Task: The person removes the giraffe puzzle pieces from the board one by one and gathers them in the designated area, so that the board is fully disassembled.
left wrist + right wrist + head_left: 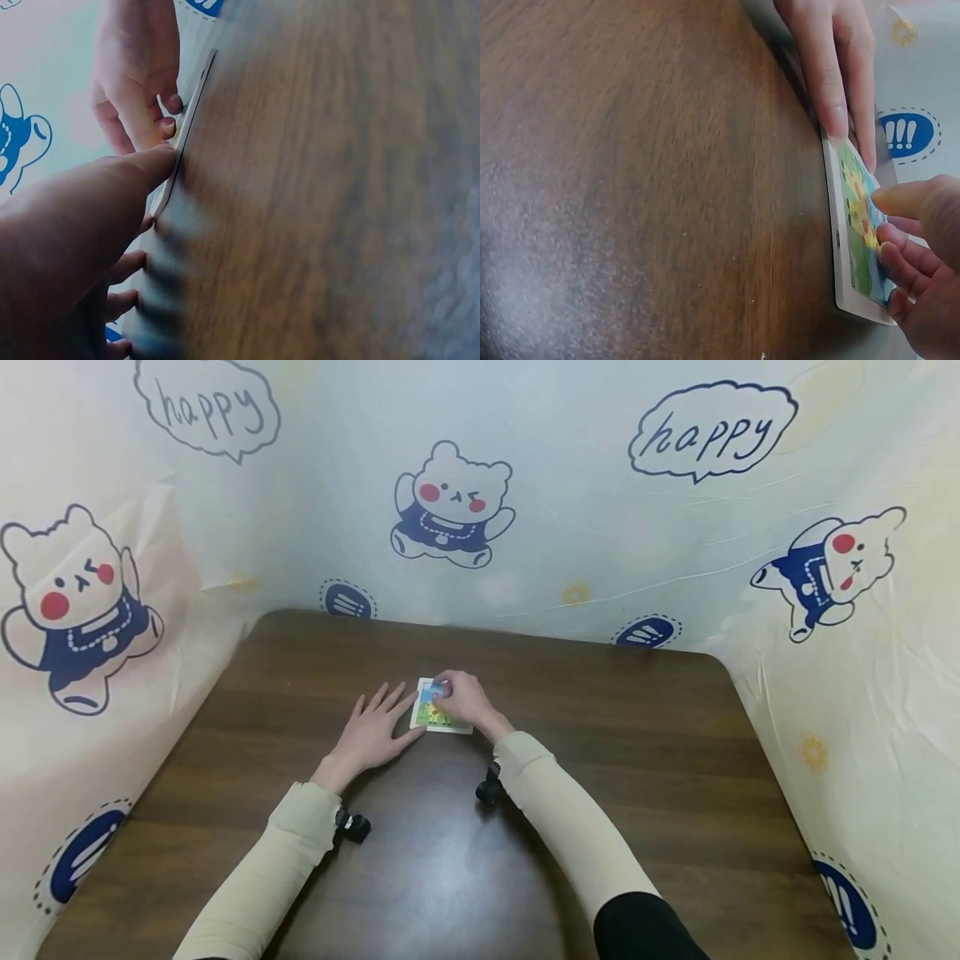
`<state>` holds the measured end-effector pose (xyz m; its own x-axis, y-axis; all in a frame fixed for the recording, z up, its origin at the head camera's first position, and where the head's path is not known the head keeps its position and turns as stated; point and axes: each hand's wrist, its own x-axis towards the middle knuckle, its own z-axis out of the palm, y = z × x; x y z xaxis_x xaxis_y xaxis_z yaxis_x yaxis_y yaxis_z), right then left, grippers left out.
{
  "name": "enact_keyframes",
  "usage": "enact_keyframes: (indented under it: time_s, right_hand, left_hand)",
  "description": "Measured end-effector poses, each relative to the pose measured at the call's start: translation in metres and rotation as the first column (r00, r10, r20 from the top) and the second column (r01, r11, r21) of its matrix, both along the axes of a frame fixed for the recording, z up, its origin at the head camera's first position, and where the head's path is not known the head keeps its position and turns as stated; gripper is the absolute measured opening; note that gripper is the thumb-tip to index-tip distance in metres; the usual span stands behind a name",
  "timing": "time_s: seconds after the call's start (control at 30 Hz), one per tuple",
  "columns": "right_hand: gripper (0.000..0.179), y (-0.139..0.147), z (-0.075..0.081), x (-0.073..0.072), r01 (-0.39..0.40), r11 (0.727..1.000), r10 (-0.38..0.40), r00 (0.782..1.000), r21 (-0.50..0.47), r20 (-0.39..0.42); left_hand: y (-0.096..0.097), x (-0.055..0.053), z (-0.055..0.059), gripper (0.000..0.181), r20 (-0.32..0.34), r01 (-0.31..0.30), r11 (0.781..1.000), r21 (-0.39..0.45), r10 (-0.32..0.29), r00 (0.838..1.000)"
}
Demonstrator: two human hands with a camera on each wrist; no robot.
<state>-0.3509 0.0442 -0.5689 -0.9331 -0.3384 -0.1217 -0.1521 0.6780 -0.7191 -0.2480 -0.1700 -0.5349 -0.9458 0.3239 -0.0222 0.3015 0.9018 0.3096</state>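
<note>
**Head view: a small board (pixel 435 714) on a brown table (pixel 637 735)**

We see a dark wood table with rounded far corners, its grain running in long, soft streaks. A pale sheen spreads over its near middle, and the right wrist view shows fine bright specks on it. Around the table hangs printed cloth (pixel 555 527), pale blue at the back and creamier at the sides, with creases and folds. We count 3 bears (pixel 453 510) with red cheeks and navy clothes, 2 "happy" bubbles (pixel 712 431) and 4 navy ovals (pixel 648 631) with dashed rims.

The board lies flat on the table, left of its middle and nearer the far edge. It is a thin slab with a white border, a rounded corner and a green, yellow and blue picture.

Our left hand (pixel 372 735) is spread wide and grips nothing; its thumb and forefinger touch the board's left side. Our right hand (pixel 461 697) is over the board, fingers bent and close together, tips at the picture; we cannot tell whether they pinch anything.

Both sleeves (pixel 577 818) are pale and matte, with turned cuffs, and small black gadgets (pixel 489 785) sit at the wrists.
</note>
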Motion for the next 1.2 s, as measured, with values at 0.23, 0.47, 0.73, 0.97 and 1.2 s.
enact_keyframes:
  time_s: [0.23, 0.47, 0.73, 0.97, 1.2]
  right_hand:
    - [0.043, -0.003, 0.016, 0.015, 0.053, 0.998, -0.052, 0.998, -0.046, 0.021]
    - [0.038, -0.006, 0.011, 0.020, 0.076, 0.995, -0.079, 0.995, -0.058, -0.057]
    - [0.038, -0.005, 0.026, 0.038, 0.041, 0.998, -0.049, 0.984, -0.050, -0.170]
    - [0.039, -0.009, 0.039, 0.052, 0.053, 0.997, -0.037, 0.972, 0.061, -0.232]
    - [0.040, -0.014, 0.039, 0.050, 0.068, 0.992, -0.046, 0.980, 0.109, -0.193]
  left_hand:
    - [0.000, 0.000, -0.002, 0.081, -0.005, -0.004, 1.000, 0.006, 0.004, 1.000]
    - [-0.001, 0.000, -0.001, 0.080, 0.007, -0.004, 1.000, 0.006, 0.004, 1.000]
    - [-0.001, -0.001, -0.002, 0.080, 0.002, -0.003, 1.000, -0.004, 0.003, 1.000]
    - [-0.001, -0.001, -0.002, 0.079, -0.015, -0.008, 1.000, -0.007, 0.008, 1.000]
    - [-0.001, -0.001, -0.002, 0.079, -0.014, -0.007, 1.000, -0.011, 0.007, 1.000]
